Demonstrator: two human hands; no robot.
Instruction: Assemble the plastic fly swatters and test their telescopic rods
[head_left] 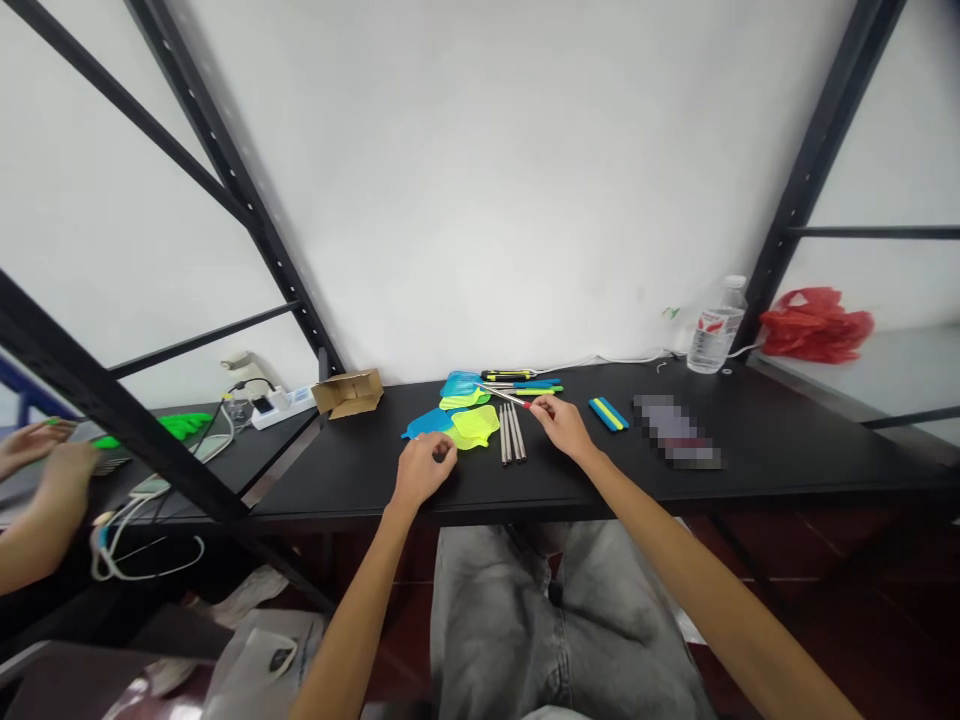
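My right hand pinches a thin metal rod with a red section close to the fingertips; its far end points left over the swatter pieces. Loosely curled, my left hand hovers at the near side of a yellow fly swatter head, with nothing visible in its fingers. A blue swatter head lies beside the yellow one. Behind them is another blue swatter head, partly over a yellow one. Several grey metal tubes lie side by side between my hands.
Blue and yellow strips lie right of my right hand, near a pixelated object. A black-and-yellow tool rests by the wall. An open cardboard box stands left, a water bottle right. Another person's hands work at far left.
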